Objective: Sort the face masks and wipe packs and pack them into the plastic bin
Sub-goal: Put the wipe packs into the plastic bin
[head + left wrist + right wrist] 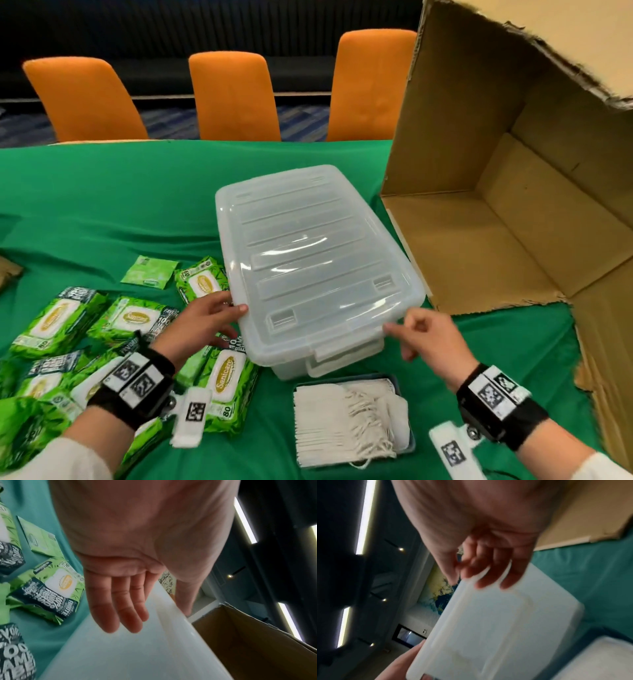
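Note:
A clear plastic bin [342,356] with its lid [308,246] on stands mid-table. My left hand [238,321] is at the lid's near-left corner, thumb on top and straight fingers [120,608] flat against the bin wall [137,649]. My right hand [397,341] has curled fingers [491,580] pinching the lid's rim [467,582] at the near-right corner. Several green wipe packs [222,377] lie to the left, with one close to the fingers [56,588]. A stack of white face masks [342,421] sits in a shallow grey tray [409,445] in front of the bin.
A large cardboard box [496,222] lies open on its side at the right, close to the bin. A small green sachet [149,272] lies behind the wipe packs. Three orange chairs [233,96] stand beyond the green-clothed table's [137,192] far edge.

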A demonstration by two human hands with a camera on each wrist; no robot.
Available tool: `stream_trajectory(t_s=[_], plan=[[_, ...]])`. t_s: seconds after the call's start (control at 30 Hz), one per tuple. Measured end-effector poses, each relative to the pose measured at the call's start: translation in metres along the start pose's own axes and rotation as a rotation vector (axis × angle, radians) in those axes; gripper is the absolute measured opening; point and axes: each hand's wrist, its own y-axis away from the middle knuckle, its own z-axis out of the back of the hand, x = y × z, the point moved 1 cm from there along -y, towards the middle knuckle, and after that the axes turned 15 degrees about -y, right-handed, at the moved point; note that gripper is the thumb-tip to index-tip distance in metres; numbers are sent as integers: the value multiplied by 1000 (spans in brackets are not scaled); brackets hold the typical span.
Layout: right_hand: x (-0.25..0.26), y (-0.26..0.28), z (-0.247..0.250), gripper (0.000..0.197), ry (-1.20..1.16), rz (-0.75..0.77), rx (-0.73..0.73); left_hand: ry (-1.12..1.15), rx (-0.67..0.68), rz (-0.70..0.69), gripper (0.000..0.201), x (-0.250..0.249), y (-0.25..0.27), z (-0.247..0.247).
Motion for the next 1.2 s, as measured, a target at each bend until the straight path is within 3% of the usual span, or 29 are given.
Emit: stream_trajectory(t_s=[0.07,0.13,0.23,0.43,0.53,0.6,0.67,0.73,0.83,0.93,1.07,1.13,1.2], plan=[[9,-9,10,31,56,210,-243,25,-28,-7,33,-3,10,-13],[7,-27,14,48,175,237,-308,77,-50,-13,34,-6,16,-25],[-12,-52,9,77,-141,36,-176,155,-108,-14,35,-15,22,-33],[-19,-55,20,71,-368,31,-138,286,-247,-147,47,-70,48,-33],[-6,-47,30,65,-137,111,-135,504,-121,-212,61,-111,51,-45],[13,-33,35,71,33,297,-92,496,-103,-237,63,-140,45,-64],[34,-16,34,80,65,436,89,481,-107,-232,64,-165,34,-90],[42,-5,29,93,144,477,294,465,-68,-227,65,-183,21,-120],[26,-15,38,94,257,543,291,430,15,-190,66,-193,5,-158],[0,-27,59,96,268,490,207,225,45,-202,65,-187,-6,-181],[-28,-24,71,98,260,397,156,-594,-92,-402,54,-159,-4,-184],[-39,-21,70,97,272,373,122,-875,-22,-387,55,-130,0,-183],[-48,-21,70,96,295,344,103,-974,31,-378,54,-106,4,-177]])
